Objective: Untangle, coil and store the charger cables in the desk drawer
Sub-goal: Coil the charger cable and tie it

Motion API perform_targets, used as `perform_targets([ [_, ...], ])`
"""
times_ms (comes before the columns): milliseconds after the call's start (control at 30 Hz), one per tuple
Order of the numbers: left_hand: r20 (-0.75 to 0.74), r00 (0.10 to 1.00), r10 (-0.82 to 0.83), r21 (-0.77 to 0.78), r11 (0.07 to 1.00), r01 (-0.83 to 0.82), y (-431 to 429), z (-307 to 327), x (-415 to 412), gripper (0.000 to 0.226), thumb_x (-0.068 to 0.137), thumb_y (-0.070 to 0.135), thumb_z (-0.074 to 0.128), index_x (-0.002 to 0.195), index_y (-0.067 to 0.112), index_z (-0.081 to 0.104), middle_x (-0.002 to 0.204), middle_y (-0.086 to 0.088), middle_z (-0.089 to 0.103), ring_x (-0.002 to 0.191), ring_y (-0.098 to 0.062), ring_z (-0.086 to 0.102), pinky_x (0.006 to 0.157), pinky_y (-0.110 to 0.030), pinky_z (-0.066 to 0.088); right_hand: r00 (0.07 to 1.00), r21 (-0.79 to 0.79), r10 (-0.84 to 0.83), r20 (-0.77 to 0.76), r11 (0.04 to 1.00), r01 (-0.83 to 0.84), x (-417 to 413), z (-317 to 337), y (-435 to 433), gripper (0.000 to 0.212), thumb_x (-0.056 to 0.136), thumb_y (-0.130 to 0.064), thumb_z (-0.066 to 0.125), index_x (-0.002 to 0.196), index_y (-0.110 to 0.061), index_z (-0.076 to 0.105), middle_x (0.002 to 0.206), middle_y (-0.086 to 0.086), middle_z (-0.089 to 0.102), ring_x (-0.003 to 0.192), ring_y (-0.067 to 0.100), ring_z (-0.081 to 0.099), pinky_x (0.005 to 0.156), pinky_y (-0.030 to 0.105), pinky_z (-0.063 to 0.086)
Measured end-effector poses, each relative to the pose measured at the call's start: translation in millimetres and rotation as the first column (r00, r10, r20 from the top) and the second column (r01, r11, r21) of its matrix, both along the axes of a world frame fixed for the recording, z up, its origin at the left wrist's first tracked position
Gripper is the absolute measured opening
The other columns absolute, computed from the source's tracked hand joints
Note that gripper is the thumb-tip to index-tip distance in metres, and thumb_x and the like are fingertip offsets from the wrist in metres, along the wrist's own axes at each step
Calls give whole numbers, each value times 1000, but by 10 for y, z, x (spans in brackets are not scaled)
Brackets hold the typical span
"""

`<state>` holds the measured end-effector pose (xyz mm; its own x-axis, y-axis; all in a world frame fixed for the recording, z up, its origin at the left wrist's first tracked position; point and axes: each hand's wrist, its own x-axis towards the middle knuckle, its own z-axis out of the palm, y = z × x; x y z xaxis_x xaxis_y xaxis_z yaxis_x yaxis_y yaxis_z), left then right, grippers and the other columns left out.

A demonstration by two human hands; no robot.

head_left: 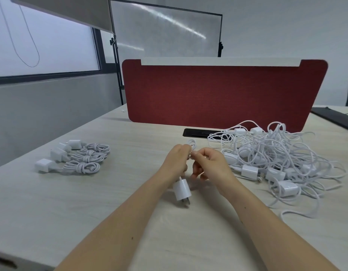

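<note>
Both hands have their fingers curled on one white cable [192, 143]. The left hand [176, 160] grips the wound part, with loops sticking out above the fist. The right hand [210, 163] pinches the cable just beside it. Below the left hand the white adapter [182, 190] hangs on its lead near the middle of the table [130, 222]; whether it touches I cannot tell. I judge the cable to be light, soft and a little springy, so it is better held around the wound loops than by the adapter. Several coiled chargers [79, 157] lie toward the left edge, and the tangled heap [276, 155] lies toward the right edge. No drawer is in view.
</note>
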<state>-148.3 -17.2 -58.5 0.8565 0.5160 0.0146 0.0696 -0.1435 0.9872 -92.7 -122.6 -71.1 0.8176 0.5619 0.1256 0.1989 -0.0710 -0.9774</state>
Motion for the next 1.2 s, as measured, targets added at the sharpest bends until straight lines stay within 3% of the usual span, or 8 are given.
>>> perform_targets([
  [100,4,1000,-25,4,1000,25,-32,8,14,15,97,21,39,85,13,41,64,2,33,43,-8,25,44,-21,21,996,62,12,-91,998,-7,24,7,-35,19,98,-22,60,83,-11,59,61,6,60,52,19,65,44,20,38],
  [233,59,998,6,-95,996,-1,20,-38,21,13,98,24,49,90,14,47,71,2,44,47,-6,33,41,-19,26,973,183,85,-213,982,-46,34,-10,-54,8,92,-17,68,90,-11,64,74,7,71,72,21,72,53,24,50],
  [400,102,994,43,-230,973,-18,139,-88,31,10,97,23,55,92,14,58,91,-10,50,70,-18,44,40,-19,32,974,245,153,-164,963,-110,51,-62,-32,4,96,-11,61,98,-11,65,89,8,76,90,16,73,71,28,56],
  [533,140,989,47,-234,972,-13,140,-82,18,8,95,20,61,97,13,65,86,-5,61,68,-12,49,44,-20,38,993,217,85,-87,974,-64,68,-97,-7,12,97,-15,61,104,-12,70,92,2,75,92,11,68,78,29,57],
  [667,174,983,61,-239,971,-18,133,-95,19,9,95,18,62,101,11,66,92,-5,69,78,-12,64,64,-24,53,998,217,54,-38,975,-44,57,-113,2,16,97,-18,62,107,-12,72,101,3,74,96,13,68,74,26,57],
  [833,173,985,14,-248,968,30,114,-81,-14,14,96,12,59,107,7,67,92,-6,71,89,-14,69,67,-25,59,1000,241,17,5,970,-18,49,-111,-23,5,92,-18,68,96,-17,72,90,-1,76,85,9,69,74,29,55],
  [933,180,983,-15,-241,969,59,118,-90,-14,14,97,11,59,106,8,69,89,-4,72,84,-10,70,65,-24,58,1000,278,-4,-18,960,9,58,-108,-29,4,89,-18,72,89,-18,68,83,-2,74,80,8,67,72,30,54],
  [1200,206,978,-35,-69,996,50,140,-135,13,15,100,18,57,108,9,66,91,-1,68,81,-4,66,66,-19,56,998,232,-52,42,972,41,67,-124,-10,5,93,-19,67,95,-19,72,85,-1,74,74,7,63,69,31,54],
])
